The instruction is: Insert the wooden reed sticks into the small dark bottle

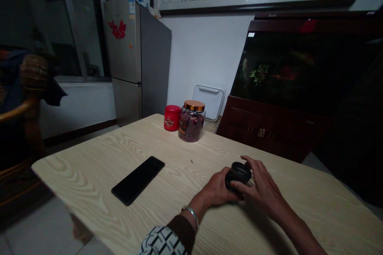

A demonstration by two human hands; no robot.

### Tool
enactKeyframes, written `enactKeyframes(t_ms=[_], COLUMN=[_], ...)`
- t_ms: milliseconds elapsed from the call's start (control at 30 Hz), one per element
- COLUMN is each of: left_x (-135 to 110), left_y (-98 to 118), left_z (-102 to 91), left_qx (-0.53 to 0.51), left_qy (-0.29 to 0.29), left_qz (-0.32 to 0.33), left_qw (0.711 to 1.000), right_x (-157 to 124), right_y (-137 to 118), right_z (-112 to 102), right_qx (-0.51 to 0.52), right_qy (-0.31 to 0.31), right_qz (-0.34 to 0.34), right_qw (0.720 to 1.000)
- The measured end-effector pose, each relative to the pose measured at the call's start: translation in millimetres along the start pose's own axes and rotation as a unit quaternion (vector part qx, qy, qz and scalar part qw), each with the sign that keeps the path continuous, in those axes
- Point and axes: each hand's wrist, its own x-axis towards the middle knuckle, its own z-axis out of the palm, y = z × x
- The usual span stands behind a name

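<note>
A small round black container [238,173] stands on the light wooden table [149,215]. My left hand [218,189] wraps its left side, fingers curled around it. My right hand [261,185] covers its top and right side, thumb and fingers closed on the dark lid. A silver bracelet [191,213] circles my left wrist above a patterned sleeve.
A black phone [138,180] lies flat to the left. A glass jar with a copper lid [192,121] and a red tin [172,118] stand at the far edge. A grey fridge [137,59], a dark fish tank cabinet [299,87] and a wooden chair [18,127] surround the table.
</note>
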Motion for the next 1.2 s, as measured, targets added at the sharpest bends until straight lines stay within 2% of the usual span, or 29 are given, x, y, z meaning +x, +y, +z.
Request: enactKeyframes(t_ms=[100,233,400,500,633,700,833,900,1000,1100,1200], left_x=[-0.1,-1.4,-2.3,-2.0,-1.2,-1.1,-1.3,-1.3,-1.0,-0.6,-0.6], left_y=[-1.1,0.5,6.8,8.6,7.3,6.7,6.3,6.1,5.1,4.2,4.9], left_z=[-0.7,-1.3,-1.7,-1.9,-1.3,-1.1,-1.3,-1.4,-1.4,-1.4,-1.4], left_qx=[0.000,0.004,0.019,0.029,0.029,0.030,0.038,0.041,0.040,0.036,0.029], left_qy=[0.005,0.011,0.014,0.015,0.018,0.017,0.016,0.019,0.021,0.018,0.013], left_qz=[0.009,0.008,-0.010,-0.012,-0.006,-0.005,-0.021,-0.021,-0.013,-0.009,-0.013], left_qw=[1.000,1.000,1.000,0.999,0.999,0.999,0.999,0.999,0.999,0.999,0.999], right_x=[-6.4,-17.7,-23.0,-20.8,-17.4,-17.4,-18.2,-17.9,-17.5,-19.6,-23.6], right_y=[2.0,3.8,5.9,5.6,4.5,8.5,19.5,18.2,8.2,3.3,8.8], right_z=[0.8,-5.0,-11.1,-11.1,-10.1,-11.4,-15.6,-15.3,-12.3,-12.9,-19.9], right_qx=[0.083,0.209,0.145,0.158,0.212,0.205,0.141,0.146,0.181,0.182,0.135], right_qy=[-0.022,-0.068,0.015,0.044,0.022,0.016,0.093,0.105,0.079,0.057,0.101], right_qz=[0.031,0.049,0.102,0.119,0.124,0.141,0.198,0.188,0.144,0.136,0.166], right_qw=[0.996,0.974,0.984,0.979,0.969,0.968,0.966,0.966,0.970,0.972,0.972])
